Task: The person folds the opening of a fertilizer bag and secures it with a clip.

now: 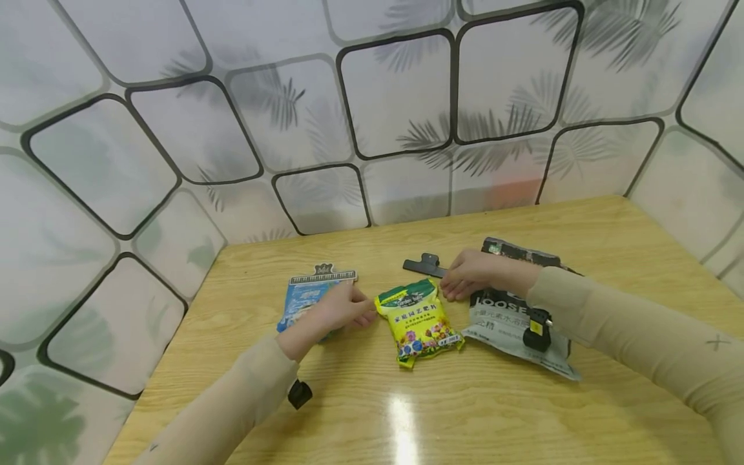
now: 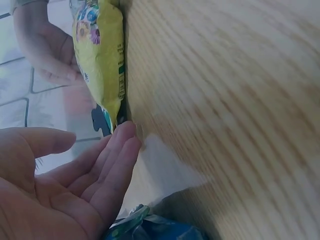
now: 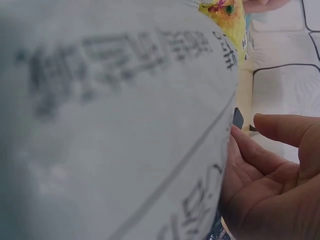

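Observation:
A yellow and green packet (image 1: 420, 323) of garden fertilizer lies between my two hands. My left hand (image 1: 341, 309) reaches over a blue packet (image 1: 305, 297), its fingertips close to the yellow packet's left edge. In the left wrist view its fingers (image 2: 112, 170) extend loosely with the thumb apart, and the palm is bare. My right hand (image 1: 473, 274) is by the yellow packet's upper right corner, in front of a large grey and black bag (image 1: 511, 323). The right wrist view has that hand (image 3: 275, 185) with relaxed fingers and nothing in the palm; the grey bag hides some fingertips.
A black clip (image 1: 427, 263) lies behind the yellow packet, partly covered by my right hand. A silver and black clip (image 1: 323, 276) sits along the blue packet's top edge. The wooden table (image 1: 360, 413) meets a patterned wall covering (image 1: 401, 187) at the back and sides.

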`<state>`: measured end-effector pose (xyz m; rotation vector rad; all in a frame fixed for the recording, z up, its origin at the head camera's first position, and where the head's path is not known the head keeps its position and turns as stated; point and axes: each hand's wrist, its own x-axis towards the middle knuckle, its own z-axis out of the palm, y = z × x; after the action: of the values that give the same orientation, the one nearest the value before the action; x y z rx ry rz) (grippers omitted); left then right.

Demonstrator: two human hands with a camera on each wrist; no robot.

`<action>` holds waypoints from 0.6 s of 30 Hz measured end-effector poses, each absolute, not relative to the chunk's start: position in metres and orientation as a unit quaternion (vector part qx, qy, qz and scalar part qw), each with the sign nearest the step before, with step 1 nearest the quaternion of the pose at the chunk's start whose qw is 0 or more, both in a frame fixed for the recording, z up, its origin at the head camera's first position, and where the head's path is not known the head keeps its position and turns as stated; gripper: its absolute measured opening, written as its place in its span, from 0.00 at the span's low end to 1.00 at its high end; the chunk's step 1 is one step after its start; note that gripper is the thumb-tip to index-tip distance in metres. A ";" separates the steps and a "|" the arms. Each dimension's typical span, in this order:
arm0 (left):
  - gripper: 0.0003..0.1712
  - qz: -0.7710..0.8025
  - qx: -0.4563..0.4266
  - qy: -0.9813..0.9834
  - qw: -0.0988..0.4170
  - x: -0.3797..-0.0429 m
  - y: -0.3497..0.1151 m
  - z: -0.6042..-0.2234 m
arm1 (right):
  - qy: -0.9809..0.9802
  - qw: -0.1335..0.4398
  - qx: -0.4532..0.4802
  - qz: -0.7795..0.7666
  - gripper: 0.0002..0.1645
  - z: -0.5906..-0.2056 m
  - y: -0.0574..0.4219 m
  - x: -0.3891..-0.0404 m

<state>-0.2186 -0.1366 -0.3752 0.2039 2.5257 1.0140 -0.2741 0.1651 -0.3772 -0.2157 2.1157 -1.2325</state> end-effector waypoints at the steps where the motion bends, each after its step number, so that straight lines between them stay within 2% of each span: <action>1: 0.17 0.363 0.073 0.906 0.205 -0.217 -0.137 -0.375 | 0.812 0.335 -0.084 -0.470 0.21 -0.377 0.165 -0.274; 7: 0.16 0.369 0.070 0.904 0.204 -0.212 -0.136 -0.377 | 0.815 0.335 -0.084 -0.465 0.20 -0.375 0.162 -0.272; 18: 0.19 0.402 0.053 0.882 0.239 -0.209 -0.131 -0.384 | 0.825 0.331 -0.078 -0.452 0.18 -0.377 0.155 -0.269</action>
<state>-0.2093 -0.1308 -0.3841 0.1459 2.4160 1.1016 -0.2693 0.1549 -0.3771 -0.2033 2.1563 -1.1826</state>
